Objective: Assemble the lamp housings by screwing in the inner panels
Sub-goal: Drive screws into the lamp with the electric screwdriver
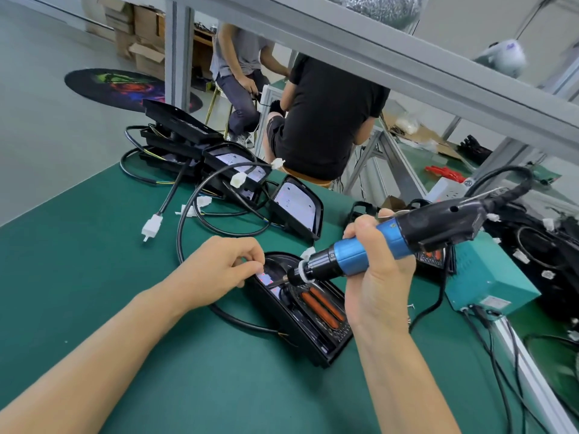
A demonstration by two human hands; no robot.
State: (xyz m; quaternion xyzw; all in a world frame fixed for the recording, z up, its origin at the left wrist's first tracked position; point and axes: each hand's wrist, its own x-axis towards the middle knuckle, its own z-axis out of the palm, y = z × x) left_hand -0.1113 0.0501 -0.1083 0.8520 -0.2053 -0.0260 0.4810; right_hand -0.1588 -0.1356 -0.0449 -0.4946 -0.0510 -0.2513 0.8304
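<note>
A teal power-supply box (488,277) sits at the right edge of the green bench (94,277). Beyond the far edge, two seated people (326,120) face away. Cardboard boxes (138,29) and a round multicoloured mat (119,86) lie on the floor.

Low centre of the frame, a black lamp housing (300,311) lies open side up on the green table, running down and to the right, with two orange strips in a dark grid at its lower end and a pale, shiny inner panel (266,278) seated at its upper end. A blue and black electric screwdriver (376,249) slants in from the right, its tip down at that panel. More black housings (219,164) sit stacked in the upper left, pale panels showing, black cables with white plugs trailing around them.
</note>
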